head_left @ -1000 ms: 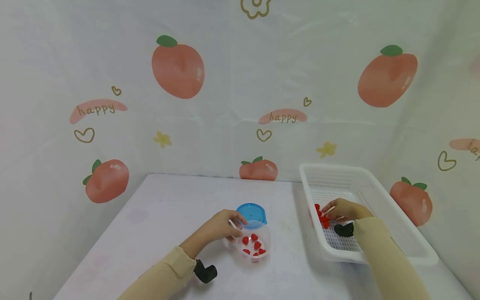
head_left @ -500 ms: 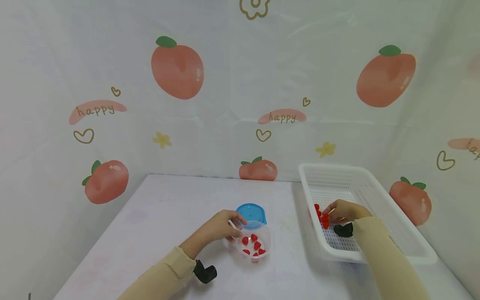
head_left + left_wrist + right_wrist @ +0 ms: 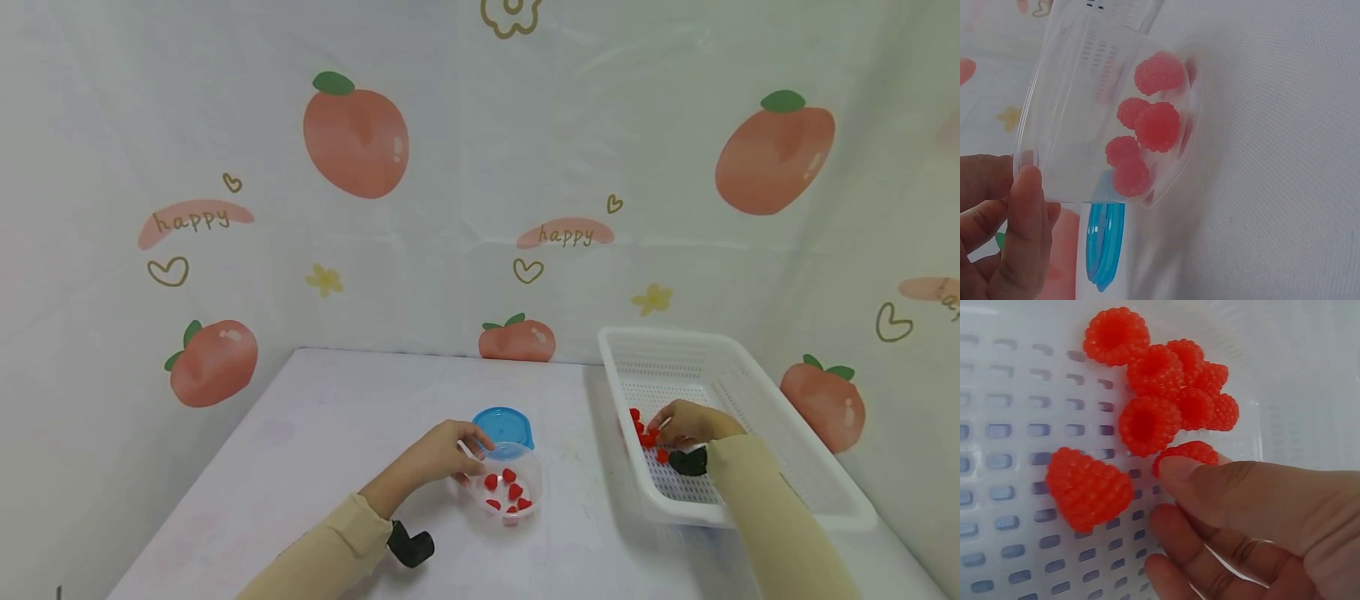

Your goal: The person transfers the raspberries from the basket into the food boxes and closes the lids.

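My left hand (image 3: 446,454) pinches the rim of a clear plastic tub (image 3: 528,483) between thumb and fingers. Through its wall, several red raspberries (image 3: 1157,125) show at the bottom. The tub stands on the table beside a blue lid (image 3: 502,425). Inside a white perforated basket, my right hand (image 3: 690,421) reaches down among more raspberries. In the right wrist view, its thumb and a mostly hidden finger pinch one raspberry (image 3: 1194,452). A single larger-looking raspberry (image 3: 1088,489) lies apart to the left, and a cluster of raspberries (image 3: 1154,369) sits just beyond the fingertips.
The white basket (image 3: 813,454) stands at the right of the table, with raised walls around the right hand. Behind the table (image 3: 360,392) hangs a fruit-printed cloth (image 3: 450,167). A black wrist-worn piece (image 3: 411,546) juts out under the left sleeve.
One raspberry now lies separately near the right wrist, apart from the cluster. My right fingers have shifted slightly among the berries. The left hand and the tub stay as they were.
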The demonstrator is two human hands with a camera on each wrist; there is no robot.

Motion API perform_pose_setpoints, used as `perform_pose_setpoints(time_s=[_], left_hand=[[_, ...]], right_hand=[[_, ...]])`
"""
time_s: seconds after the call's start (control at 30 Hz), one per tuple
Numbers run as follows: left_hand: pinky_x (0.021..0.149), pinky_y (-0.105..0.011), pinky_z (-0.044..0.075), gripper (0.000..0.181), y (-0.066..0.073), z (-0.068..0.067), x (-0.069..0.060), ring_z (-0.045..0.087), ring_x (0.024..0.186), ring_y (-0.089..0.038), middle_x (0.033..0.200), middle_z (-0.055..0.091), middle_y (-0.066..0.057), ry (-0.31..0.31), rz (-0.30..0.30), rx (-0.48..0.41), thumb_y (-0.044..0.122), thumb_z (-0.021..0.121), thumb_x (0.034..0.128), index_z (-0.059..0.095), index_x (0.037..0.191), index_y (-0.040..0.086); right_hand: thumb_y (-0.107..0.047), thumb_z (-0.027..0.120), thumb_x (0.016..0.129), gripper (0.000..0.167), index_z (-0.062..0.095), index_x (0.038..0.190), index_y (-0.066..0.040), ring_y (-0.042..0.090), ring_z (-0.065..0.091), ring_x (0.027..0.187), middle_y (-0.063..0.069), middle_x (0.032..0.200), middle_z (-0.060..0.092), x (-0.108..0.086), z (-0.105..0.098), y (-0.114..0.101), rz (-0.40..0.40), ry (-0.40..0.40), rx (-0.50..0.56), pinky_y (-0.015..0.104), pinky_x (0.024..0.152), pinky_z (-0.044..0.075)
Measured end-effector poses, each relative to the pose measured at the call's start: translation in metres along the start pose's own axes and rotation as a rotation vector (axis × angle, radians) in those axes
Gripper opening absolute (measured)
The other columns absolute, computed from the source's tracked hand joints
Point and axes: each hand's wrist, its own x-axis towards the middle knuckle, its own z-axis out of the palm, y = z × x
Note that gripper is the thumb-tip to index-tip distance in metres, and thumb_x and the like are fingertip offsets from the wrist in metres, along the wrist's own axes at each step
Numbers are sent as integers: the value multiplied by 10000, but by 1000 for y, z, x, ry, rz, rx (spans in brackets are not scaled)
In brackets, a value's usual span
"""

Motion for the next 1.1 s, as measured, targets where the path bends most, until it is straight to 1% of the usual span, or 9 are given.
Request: perform_pose_setpoints(time_s=[0.17, 0.3, 0.47, 0.63, 0.73, 0.8, 0.9, 0.97, 1.1], left_hand=[[584, -275, 580, 242, -1, 0, 0, 607, 597, -151, 920, 610, -67, -6, 8, 2, 56, 753, 810, 675, 1039, 68], [584, -274, 579, 240, -1, 0, 0, 607, 602, -153, 919, 608, -64, -7, 10, 6, 55, 750, 812, 676, 1040, 68], [586, -275, 580, 239, 0, 0, 0, 609, 604, -155, 920, 609, -65, -9, 7, 7, 58, 751, 813, 676, 1041, 70], [589, -278, 581, 247, 0, -1, -1, 611, 597, -155, 923, 608, -75, -10, 2, 4, 56, 750, 812, 676, 1047, 65], [589, -278, 581, 249, 0, -1, -1, 609, 601, -156, 924, 609, -76, -8, -2, 4, 54, 749, 813, 675, 1051, 61], [590, -279, 581, 250, 1, -1, -1, 609, 603, -158, 925, 609, -73, -6, -5, 5, 50, 746, 814, 675, 1053, 58], [591, -277, 580, 252, 1, 0, -1, 608, 604, -158, 922, 607, -67, -4, -7, 6, 50, 745, 815, 675, 1057, 56], [590, -277, 580, 253, 1, -1, 0, 607, 602, -160, 920, 606, -68, -4, -6, 5, 47, 745, 814, 675, 1058, 53], [587, -276, 579, 253, 1, 0, 0, 606, 597, -161, 917, 603, -68, -4, -6, 4, 47, 746, 813, 675, 1055, 54]], right_hand=[[10, 593, 844, 226, 579, 1047, 108, 122, 580, 758, 11, 812, 642, 1, -5, 3, -60, 22, -3, 278, 728, 544], [-20, 589, 866, 268, 560, 1088, 126, 128, 587, 814, 16, 868, 652, 2, -8, 3, -102, 57, -3, 337, 803, 560], [-58, 604, 893, 320, 525, 1129, 142, 165, 611, 876, 70, 948, 660, 3, -11, 1, -159, 105, 24, 400, 864, 563], [-86, 608, 919, 359, 495, 1166, 148, 225, 628, 941, 145, 1035, 647, 4, -12, -2, -219, 143, 56, 465, 924, 535], [-116, 614, 928, 381, 497, 1190, 135, 245, 635, 970, 182, 1066, 634, 3, -12, -6, -249, 195, 71, 436, 921, 540], [-142, 618, 933, 392, 500, 1201, 120, 220, 634, 965, 193, 1088, 626, 2, -12, -11, -265, 241, 84, 369, 898, 553], [-174, 605, 949, 414, 489, 1219, 118, 115, 632, 925, 210, 1133, 615, -2, -11, -17, -306, 301, 107, 253, 849, 550], [-185, 603, 955, 424, 480, 1230, 114, 34, 619, 898, 190, 1145, 611, -4, -11, -21, -333, 338, 136, 194, 826, 540], [-167, 579, 968, 449, 440, 1280, 124, -44, 597, 881, 149, 1144, 595, -8, -9, -29, -403, 394, 198, 144, 810, 529]])
